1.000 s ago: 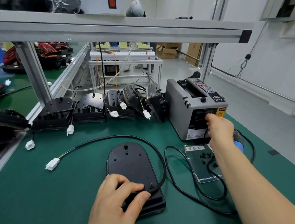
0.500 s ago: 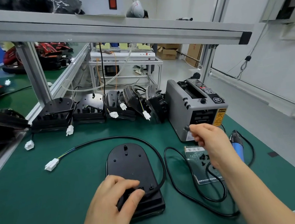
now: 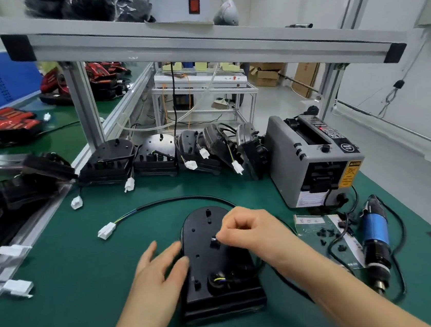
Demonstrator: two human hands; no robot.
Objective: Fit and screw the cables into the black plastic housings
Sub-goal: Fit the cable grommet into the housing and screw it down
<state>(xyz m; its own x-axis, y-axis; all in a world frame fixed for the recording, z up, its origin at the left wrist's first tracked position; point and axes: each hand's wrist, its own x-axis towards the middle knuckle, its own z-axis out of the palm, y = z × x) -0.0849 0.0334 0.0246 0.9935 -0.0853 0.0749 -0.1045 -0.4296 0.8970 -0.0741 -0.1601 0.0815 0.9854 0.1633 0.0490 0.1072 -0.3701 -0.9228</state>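
Above black housing (image 3: pixel 206 261), curled right fingers (image 3: pixel 234 234).

Bright, even workshop light, soft shadows.
You get glare on a back-row housing (image 3: pixel 160 146), a shelf rail (image 3: pixel 195 46) bowed by the wide lens, and smeared parts (image 3: pixel 29 165) at left.

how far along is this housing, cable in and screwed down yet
Done: the back housings carry cables, and the cable ends in the socket at the near end of the front housing. In hand: the right hand pinches a small black piece at its middle, and the left hand rests open against its side. Left: probably the screwing, since the screwdriver and loose screws lie untouched at right.
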